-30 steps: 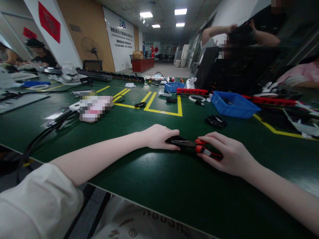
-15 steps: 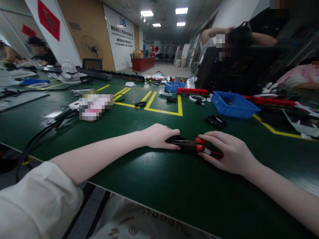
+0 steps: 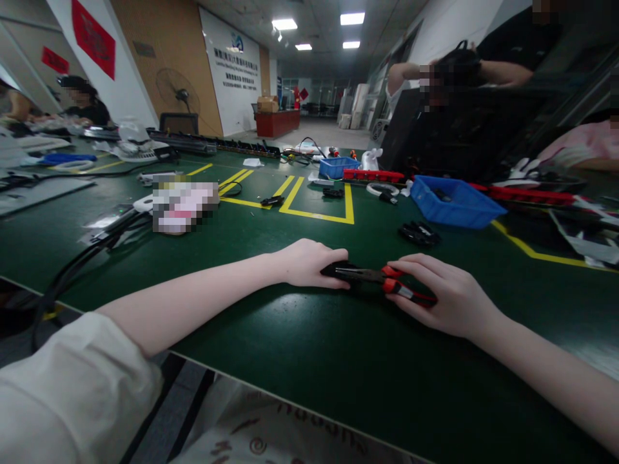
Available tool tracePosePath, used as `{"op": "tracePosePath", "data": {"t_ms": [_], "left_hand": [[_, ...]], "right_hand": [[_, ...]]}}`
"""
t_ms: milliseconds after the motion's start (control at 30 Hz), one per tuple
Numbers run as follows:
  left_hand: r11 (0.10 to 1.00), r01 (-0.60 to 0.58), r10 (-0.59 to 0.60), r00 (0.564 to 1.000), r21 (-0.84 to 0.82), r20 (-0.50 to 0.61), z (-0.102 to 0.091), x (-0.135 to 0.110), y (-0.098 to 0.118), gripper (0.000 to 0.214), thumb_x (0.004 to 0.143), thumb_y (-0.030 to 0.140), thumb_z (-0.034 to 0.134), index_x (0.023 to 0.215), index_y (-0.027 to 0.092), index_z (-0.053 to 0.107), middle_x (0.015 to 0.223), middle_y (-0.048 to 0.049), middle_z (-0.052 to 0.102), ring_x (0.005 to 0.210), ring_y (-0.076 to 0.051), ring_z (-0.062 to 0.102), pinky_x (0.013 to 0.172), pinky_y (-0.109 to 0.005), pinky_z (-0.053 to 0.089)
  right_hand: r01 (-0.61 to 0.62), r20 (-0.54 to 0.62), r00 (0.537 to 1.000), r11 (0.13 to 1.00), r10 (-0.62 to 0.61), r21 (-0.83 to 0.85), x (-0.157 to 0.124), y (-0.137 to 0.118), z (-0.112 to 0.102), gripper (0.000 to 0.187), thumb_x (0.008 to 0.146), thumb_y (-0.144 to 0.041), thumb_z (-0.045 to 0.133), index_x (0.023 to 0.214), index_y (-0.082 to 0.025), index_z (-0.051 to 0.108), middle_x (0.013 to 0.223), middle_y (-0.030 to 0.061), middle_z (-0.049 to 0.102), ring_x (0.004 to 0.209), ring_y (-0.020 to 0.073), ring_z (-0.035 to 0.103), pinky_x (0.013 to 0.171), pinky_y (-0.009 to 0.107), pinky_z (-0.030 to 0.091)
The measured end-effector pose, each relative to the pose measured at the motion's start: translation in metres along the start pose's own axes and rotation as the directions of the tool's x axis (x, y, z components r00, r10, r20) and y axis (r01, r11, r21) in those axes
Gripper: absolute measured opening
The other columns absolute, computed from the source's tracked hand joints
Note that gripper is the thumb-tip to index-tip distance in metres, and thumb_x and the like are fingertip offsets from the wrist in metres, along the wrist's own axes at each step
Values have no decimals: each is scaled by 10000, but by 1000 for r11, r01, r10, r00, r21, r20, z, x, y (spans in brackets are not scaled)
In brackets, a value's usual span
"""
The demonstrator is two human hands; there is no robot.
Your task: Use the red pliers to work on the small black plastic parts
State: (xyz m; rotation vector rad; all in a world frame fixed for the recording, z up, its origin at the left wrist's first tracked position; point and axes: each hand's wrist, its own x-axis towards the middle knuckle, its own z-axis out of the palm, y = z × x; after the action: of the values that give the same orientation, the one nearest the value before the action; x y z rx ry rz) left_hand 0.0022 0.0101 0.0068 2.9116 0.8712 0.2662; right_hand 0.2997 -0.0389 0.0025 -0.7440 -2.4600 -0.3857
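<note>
My left hand (image 3: 309, 263) is closed round a small black part (image 3: 337, 270) whose kind I cannot make out. My right hand (image 3: 445, 293) grips red-handled long-nose pliers (image 3: 406, 291) by their handles. The jaws of the pliers point left and lie against the black part, close to my left thumb and fingers. Whether the jaws clamp it I cannot tell. Both hands are low over the front of the green table (image 3: 309, 348). Beyond my right hand lies a small heap of black parts (image 3: 418, 234).
A blue bin (image 3: 457, 205) with dark pieces stands at the right, a smaller blue bin (image 3: 338, 167) farther back. A phone-like pink object (image 3: 186, 206) and black cables (image 3: 104, 248) lie at the left. People sit across the table, one behind a black screen (image 3: 464, 135).
My right hand and the pliers have shifted very slightly to the right. My left hand stays almost where it was, still holding the black part.
</note>
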Motion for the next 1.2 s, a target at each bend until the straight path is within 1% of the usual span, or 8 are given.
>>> {"op": "tracePosePath", "data": {"t_ms": [100,300,533,700,867,1000,1200], "left_hand": [[1000,0,0,1000,5,7,-1,0,1,420,987,611,583,1118,212,596,875,-32,739,765,-209,710,593,-262,367],[1000,-2,2,1000,16,11,-1,0,1,430,988,617,581,1125,210,600,885,-35,742,760,-205,707,594,-260,370],[999,5,-5,1000,34,14,-2,0,3,430,983,624,591,1090,208,610,883,-37,743,763,-212,711,577,-262,350],[1000,-3,3,1000,21,22,-3,1,2,432,986,625,588,1093,206,606,901,-40,747,769,-213,713,576,-267,350],[1000,-3,3,1000,14,3,-1,1,1,421,979,623,599,1072,212,600,885,-35,742,763,-209,714,579,-262,363],[1000,1,-1,1000,19,3,-1,1,1,423,977,626,596,1062,212,600,867,-34,735,750,-210,711,571,-262,364],[999,8,-9,1000,47,18,-3,1,3,438,982,635,581,1073,208,612,871,-41,743,739,-211,709,567,-265,351]], "right_hand": [[-12,26,1000,1000,12,16,0,2,-1,370,923,-341,681,1264,-212,618,1113,125,735,920,252,742,749,377,635],[14,54,998,1000,-16,28,-1,10,-3,352,919,-334,669,1250,-221,632,1097,113,738,882,235,738,738,355,625],[55,47,997,998,-55,-3,2,8,-3,328,939,-329,647,1237,-195,616,1070,117,731,859,221,736,712,332,620],[36,45,998,999,-37,14,4,5,-4,337,923,-327,664,1235,-204,632,1078,114,739,870,234,738,728,348,625],[-6,70,998,1000,4,27,5,-1,-5,331,920,-328,663,1226,-204,641,1066,112,735,856,233,730,705,346,617],[-41,92,995,997,35,59,5,-1,-5,336,917,-332,663,1230,-210,647,1079,108,734,858,232,730,705,345,617],[7,106,994,999,-13,51,4,3,-4,311,941,-344,646,1211,-192,632,1058,112,728,847,221,735,706,330,617]]}}
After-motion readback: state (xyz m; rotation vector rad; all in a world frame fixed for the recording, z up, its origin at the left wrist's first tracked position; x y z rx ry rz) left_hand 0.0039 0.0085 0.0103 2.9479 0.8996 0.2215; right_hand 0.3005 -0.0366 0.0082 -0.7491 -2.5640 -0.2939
